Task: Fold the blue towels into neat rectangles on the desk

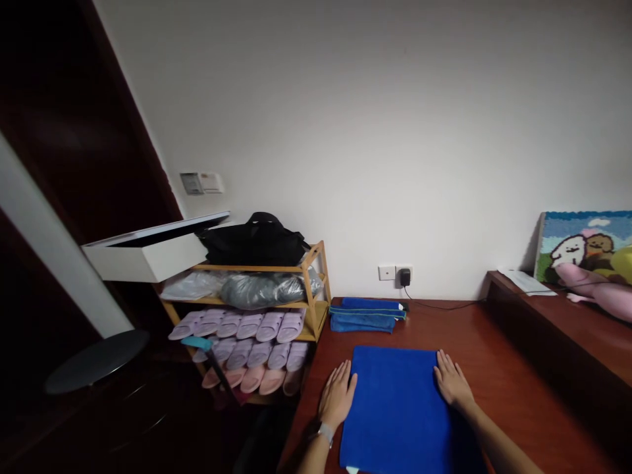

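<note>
Two hands [337,398] [453,382] flank one flat blue cloth [397,411].

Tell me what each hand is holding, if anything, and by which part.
Nothing is held: the left hand lies open along the left edge of the blue cloth, and the right hand lies open along its right edge.
</note>
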`<state>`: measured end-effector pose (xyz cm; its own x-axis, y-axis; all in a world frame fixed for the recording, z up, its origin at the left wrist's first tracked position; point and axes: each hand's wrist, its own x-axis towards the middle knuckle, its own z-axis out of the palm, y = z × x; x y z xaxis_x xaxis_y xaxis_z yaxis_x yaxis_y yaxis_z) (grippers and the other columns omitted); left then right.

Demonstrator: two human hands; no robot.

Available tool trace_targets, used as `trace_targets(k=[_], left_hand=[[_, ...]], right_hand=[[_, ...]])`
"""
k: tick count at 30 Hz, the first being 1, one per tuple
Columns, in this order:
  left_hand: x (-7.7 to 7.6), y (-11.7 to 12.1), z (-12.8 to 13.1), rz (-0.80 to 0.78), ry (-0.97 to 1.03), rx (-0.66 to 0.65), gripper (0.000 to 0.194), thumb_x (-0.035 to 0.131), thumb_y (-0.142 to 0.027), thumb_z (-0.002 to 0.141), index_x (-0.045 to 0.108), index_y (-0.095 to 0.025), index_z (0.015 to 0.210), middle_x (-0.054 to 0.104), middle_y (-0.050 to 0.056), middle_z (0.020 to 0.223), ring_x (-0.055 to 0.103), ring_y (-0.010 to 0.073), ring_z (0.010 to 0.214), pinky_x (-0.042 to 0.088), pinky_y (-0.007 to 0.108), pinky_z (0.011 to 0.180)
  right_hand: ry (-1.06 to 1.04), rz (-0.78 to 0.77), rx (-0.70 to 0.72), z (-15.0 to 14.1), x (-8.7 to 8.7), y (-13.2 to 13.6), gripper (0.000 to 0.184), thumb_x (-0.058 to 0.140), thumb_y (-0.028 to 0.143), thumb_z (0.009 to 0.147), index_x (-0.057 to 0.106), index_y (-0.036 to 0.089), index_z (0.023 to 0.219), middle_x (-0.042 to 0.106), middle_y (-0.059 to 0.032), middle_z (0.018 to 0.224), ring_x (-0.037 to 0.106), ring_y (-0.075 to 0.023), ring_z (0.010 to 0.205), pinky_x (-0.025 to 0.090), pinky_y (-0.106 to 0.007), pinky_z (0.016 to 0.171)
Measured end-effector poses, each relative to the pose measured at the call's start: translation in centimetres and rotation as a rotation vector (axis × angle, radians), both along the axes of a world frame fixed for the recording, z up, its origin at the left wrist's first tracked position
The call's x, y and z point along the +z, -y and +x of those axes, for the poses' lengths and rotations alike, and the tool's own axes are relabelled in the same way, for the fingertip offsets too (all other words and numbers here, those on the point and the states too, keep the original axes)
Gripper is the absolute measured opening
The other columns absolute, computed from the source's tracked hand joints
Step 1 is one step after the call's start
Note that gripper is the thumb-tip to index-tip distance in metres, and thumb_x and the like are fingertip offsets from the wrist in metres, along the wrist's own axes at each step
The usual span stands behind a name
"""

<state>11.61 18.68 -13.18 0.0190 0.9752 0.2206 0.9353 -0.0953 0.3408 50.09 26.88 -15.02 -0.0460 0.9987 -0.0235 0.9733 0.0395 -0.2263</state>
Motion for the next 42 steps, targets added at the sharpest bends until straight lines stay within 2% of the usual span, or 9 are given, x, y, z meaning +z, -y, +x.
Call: trace_targets(k=[9,16,19,22,25,28,31,38,42], left_hand=[[0.9,-0.3,0.0,0.079,0.074,0.010,0.057,0.031,-0.050,0.106,0.064,-0.022,0.144,0.063,0.005,0.151,0.055,0.0230,0.143,0.040,0.044,0.124],[1.6,-0.7,0.3,0.134,0.122,0.040,0.054,0.030,-0.040,0.104,0.067,-0.021,0.139,0.068,0.008,0.145,0.061,0.0252,0.137,0.046,0.048,0.120],[2.3,-0.8,4.6,0.181,0.126,-0.034,0.054,0.027,-0.033,0.104,0.068,-0.023,0.137,0.070,0.008,0.143,0.063,0.0255,0.135,0.048,0.048,0.119],[2.3,-1.0,12.2,0.173,0.111,-0.204,0.050,0.033,-0.036,0.104,0.067,-0.028,0.140,0.067,0.002,0.146,0.058,0.0203,0.140,0.045,0.039,0.122],[1.8,-1.3,19.4,0.074,0.055,-0.387,0.059,0.026,-0.045,0.107,0.049,-0.023,0.157,0.049,0.004,0.163,0.042,0.0215,0.153,0.032,0.044,0.130],[1.1,-1.8,22.0,-0.079,-0.009,-0.448,0.069,0.017,-0.055,0.107,0.034,-0.019,0.164,0.033,0.007,0.171,0.026,0.0207,0.160,0.020,0.044,0.133],[0.8,-2.4,18.7,-0.149,-0.061,-0.374,0.076,0.014,-0.061,0.106,0.027,-0.016,0.166,0.024,0.008,0.173,0.017,0.0209,0.162,0.015,0.043,0.134],[1.3,-1.7,2.8,-0.196,-0.138,-0.021,0.084,0.018,-0.065,0.104,0.027,-0.008,0.165,0.022,0.014,0.172,0.020,0.0271,0.160,0.021,0.047,0.132],[0.5,0.0,-0.6,-0.122,-0.115,-0.044,0.078,0.020,-0.062,0.106,0.031,-0.012,0.165,0.028,0.011,0.171,0.024,0.0250,0.159,0.024,0.047,0.132]], right_hand=[[-0.013,0.016,0.026,1.2,-1.9,3.8,0.072,0.015,0.046,0.103,0.030,0.012,0.165,0.025,-0.0077,0.172,0.021,-0.0242,0.160,0.018,-0.048,0.131],[0.013,0.017,0.000,0.2,-0.4,5.2,0.073,0.012,0.045,0.104,0.023,0.008,0.166,0.022,-0.0073,0.173,0.019,-0.0230,0.161,0.016,-0.045,0.132],[0.008,0.020,0.002,0.2,-0.4,5.1,0.073,0.011,0.045,0.104,0.022,0.009,0.166,0.021,-0.0062,0.173,0.018,-0.0229,0.161,0.015,-0.045,0.132],[0.005,0.031,0.003,0.3,-0.6,5.0,0.072,0.013,0.043,0.104,0.023,0.008,0.166,0.022,-0.0066,0.173,0.019,-0.0233,0.161,0.016,-0.045,0.132],[0.016,0.041,0.022,0.5,-0.8,5.0,0.070,0.016,0.042,0.104,0.026,0.009,0.165,0.024,-0.0075,0.172,0.021,-0.0238,0.160,0.019,-0.045,0.132],[0.030,0.054,0.040,0.6,-0.9,4.9,0.069,0.018,0.041,0.103,0.029,0.011,0.165,0.025,-0.0074,0.172,0.022,-0.0240,0.160,0.020,-0.046,0.131],[0.017,0.049,0.018,0.5,-0.8,5.0,0.070,0.016,0.041,0.104,0.027,0.010,0.165,0.024,-0.0070,0.172,0.022,-0.0237,0.160,0.019,-0.046,0.131],[-0.036,0.035,0.011,0.5,-0.5,5.4,0.072,0.015,0.044,0.104,0.025,0.009,0.166,0.023,-0.0070,0.173,0.020,-0.0237,0.161,0.016,-0.046,0.132],[-0.031,0.027,0.006,0.6,-0.7,5.2,0.072,0.015,0.044,0.103,0.024,0.009,0.166,0.022,-0.0079,0.173,0.019,-0.0236,0.161,0.015,-0.046,0.132]])
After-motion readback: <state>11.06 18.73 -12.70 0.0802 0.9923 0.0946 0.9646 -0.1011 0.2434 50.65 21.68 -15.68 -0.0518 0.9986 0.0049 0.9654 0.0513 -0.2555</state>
